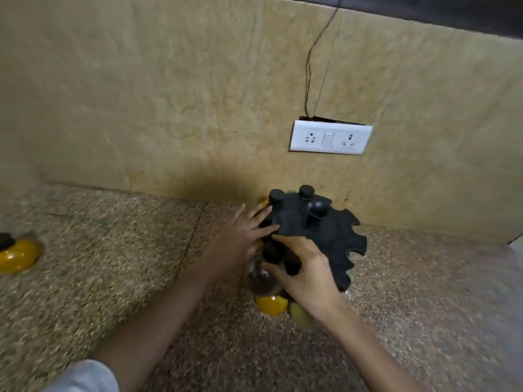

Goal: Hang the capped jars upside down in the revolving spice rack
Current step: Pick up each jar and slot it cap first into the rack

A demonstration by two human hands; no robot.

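Gripping a dark-filled jar at the rack edge with right hand; left hand fingers resting open against rack.

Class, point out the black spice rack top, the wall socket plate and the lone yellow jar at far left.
spice rack top (334, 236): head view, flat black disc.
socket plate (330, 137): head view, centre switch.
yellow jar (17, 257): head view, yellow body.

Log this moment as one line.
step: hanging jar | left hand: steadying spice rack | right hand: holding jar at rack's edge | spare jar: far left on counter
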